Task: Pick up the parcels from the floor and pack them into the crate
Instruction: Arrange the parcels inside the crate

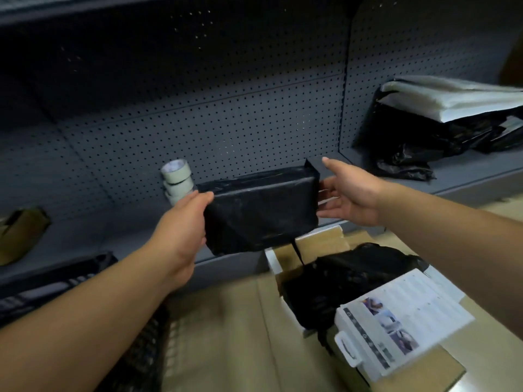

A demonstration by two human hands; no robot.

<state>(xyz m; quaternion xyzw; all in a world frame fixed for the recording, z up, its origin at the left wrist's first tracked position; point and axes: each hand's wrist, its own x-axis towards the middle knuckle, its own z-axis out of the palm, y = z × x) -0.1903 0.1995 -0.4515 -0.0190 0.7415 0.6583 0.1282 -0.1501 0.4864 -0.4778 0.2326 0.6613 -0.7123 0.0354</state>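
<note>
A flat parcel (260, 210) wrapped in black plastic hangs in the air in front of the grey shelf. My left hand (184, 224) grips its left edge. My right hand (348, 193) is at its right edge, fingers spread, touching or nearly touching the side. Below and to the right stands an open cardboard box (308, 244) with a crumpled black bag parcel (351, 275) inside. A white printed box with a handle (396, 318) lies across its near side. A dark mesh crate (141, 343) shows at the lower left, partly hidden by my left arm.
A grey pegboard shelf unit (226, 108) fills the background. Rolls of tape (178, 179) stand on it behind the parcel. At the right, the shelf holds black bags (410, 154) and white padded envelopes (452, 94). A tape dispenser (19, 233) lies at the far left.
</note>
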